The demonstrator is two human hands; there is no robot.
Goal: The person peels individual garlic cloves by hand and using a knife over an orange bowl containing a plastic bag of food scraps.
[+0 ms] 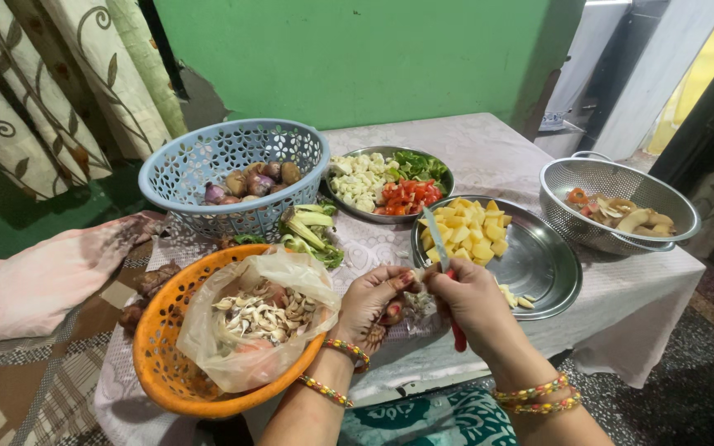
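One knife (pixel 440 248) is gripped in the right hand (pixel 471 299), fingers curled tight round its red handle; the blade is aimed up and away from the body, long axis running near-upright with a slight lean to the left, tip over the rim of the steel plate (pixel 551 268). Just left of that plate, the left hand (pixel 371 301) is closed, fingertips pinched on one small pale piece (pixel 415 275) at the foot of the blade; what the piece is cannot be told. On the plate's far side one heap of yellow cubes (pixel 467 231) is piled. Behind the plate one steel bowl (pixel 349 204) is seen, filled with white, green and red cuttings. To the plate's right one steel colander (pixel 613 177) is stood. Further left, two plastic baskets are counted: one blue (pixel 196 169), one orange (pixel 163 367), the orange one lined with a bag of peelings (pixel 262 312). Two beaded bangles are worn on each wrist.
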